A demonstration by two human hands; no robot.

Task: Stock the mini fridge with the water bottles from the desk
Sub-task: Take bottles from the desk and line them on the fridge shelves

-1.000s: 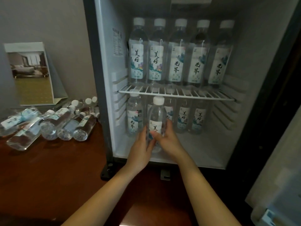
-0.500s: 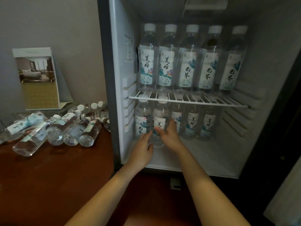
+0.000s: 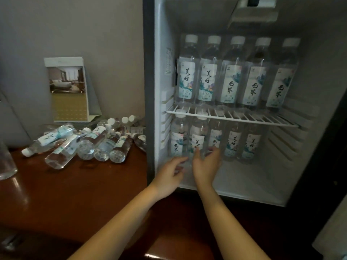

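Observation:
The open mini fridge (image 3: 159, 53) holds a row of several upright water bottles (image 3: 228, 83) on its wire shelf (image 3: 244, 117) and another row below. A clear bottle with a white label (image 3: 198, 136) stands upright in the lower row, second from the left. My right hand (image 3: 205, 165) is just in front of its base with fingers spread and relaxed, fingertips at the bottle. My left hand (image 3: 169, 175) hovers lower left of it with loose fingers, holding nothing. Several bottles (image 3: 88, 145) lie on their sides on the brown desk (image 3: 65, 194) to the left.
A folded card with a room photo (image 3: 67, 89) leans on the grey wall behind the lying bottles. A glass object (image 3: 5, 162) stands at the desk's left edge. The fridge floor in front of the lower row is bare on the right.
The bottle I held in both hands now stands deeper in the lower row. Both hands have let go of it and drawn back a little. My view has moved closer to the fridge.

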